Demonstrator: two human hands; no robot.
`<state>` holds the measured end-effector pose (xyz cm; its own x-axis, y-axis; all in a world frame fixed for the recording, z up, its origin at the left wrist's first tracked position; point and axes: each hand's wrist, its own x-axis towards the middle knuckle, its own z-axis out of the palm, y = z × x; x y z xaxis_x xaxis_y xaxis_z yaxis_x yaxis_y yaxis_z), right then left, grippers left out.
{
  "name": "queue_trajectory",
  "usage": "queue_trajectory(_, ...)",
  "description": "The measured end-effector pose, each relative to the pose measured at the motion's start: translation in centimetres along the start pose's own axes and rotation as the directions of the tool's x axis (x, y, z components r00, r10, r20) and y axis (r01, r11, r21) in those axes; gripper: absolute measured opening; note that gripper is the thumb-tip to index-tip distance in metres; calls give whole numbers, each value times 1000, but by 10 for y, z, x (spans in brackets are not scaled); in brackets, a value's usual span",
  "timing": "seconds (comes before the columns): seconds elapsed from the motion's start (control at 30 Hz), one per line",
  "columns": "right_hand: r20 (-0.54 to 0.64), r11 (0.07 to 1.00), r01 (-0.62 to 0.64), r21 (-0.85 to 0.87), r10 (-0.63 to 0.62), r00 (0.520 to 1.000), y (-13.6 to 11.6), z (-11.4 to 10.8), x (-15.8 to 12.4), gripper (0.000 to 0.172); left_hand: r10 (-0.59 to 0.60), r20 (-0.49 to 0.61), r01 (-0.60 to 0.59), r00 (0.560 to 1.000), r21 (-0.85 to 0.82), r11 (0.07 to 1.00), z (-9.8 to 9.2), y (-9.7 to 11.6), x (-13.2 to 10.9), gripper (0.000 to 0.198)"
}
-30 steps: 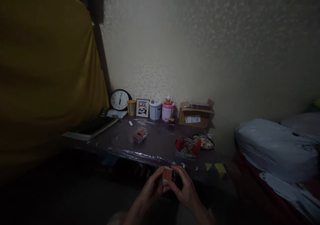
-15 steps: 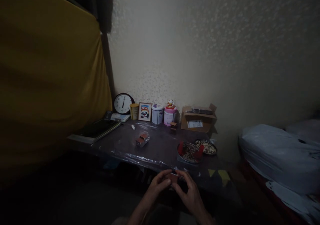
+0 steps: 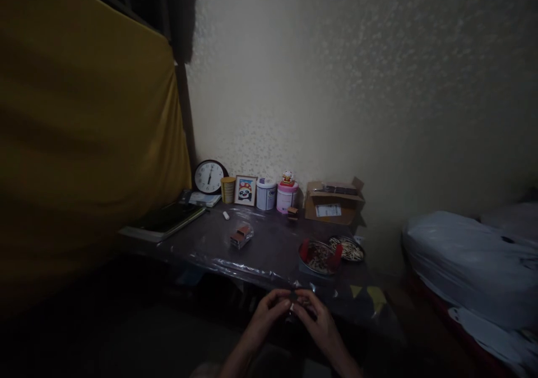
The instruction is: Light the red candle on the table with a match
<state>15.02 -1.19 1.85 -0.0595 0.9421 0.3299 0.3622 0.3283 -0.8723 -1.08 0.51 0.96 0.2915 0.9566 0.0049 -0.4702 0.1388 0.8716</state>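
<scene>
Low in front of the table's near edge, my left hand (image 3: pixel 269 310) and my right hand (image 3: pixel 314 313) come together. Their fingertips close from both sides on a small matchbox (image 3: pixel 293 298). Mostly my fingers cover it; a dark face and a pale bit at its lower end show. Beyond my hands stands a bowl (image 3: pixel 319 257) of dark-tipped matchsticks with red pieces at its rim. A dish (image 3: pixel 347 249) of pale matchsticks sits right behind it. Left of these, a few brown matchboxes (image 3: pixel 241 236) lie in clear plastic wrap.
Along the wall stand a clock (image 3: pixel 209 176), a yellow cup (image 3: pixel 227 190), a framed panda picture (image 3: pixel 245 190), two lidded tubs (image 3: pixel 266 194) and an open carton (image 3: pixel 332 203). Plastic covers the table (image 3: pixel 269 249). Yellow cloth (image 3: pixel 92 131) hangs left; white bags (image 3: pixel 458 260) lie right.
The matchbox has turned between my fingers: its brown face showed before, now a dark face and pale end. Both hands stay nearly in place. The view has shifted slightly.
</scene>
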Motion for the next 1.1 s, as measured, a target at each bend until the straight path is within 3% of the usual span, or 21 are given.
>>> queue_trajectory(0.2,-52,926,-78,368,104,993,5,-9,7,37,-71,-66,55,995,-222,973,-3,-7,4,23)
queue_trajectory(0.4,-110,874,-105,474,177,978,5,-10,8,36,-74,-2,71,997,-277,958,-2,-10,2,19)
queue_trajectory(0.63,-239,993,58,105,-32,971,14,-4,9,29,-76,-2,73,997,-275,959,4,-8,0,21)
queue_trajectory(0.8,-251,984,161,-81,-176,952,5,2,6,26,-83,-10,78,996,-276,958,5,-9,2,21)
queue_trajectory(1.1,-228,956,195,-221,-245,942,3,2,3,21,-98,-46,81,994,-279,957,9,-7,1,22)
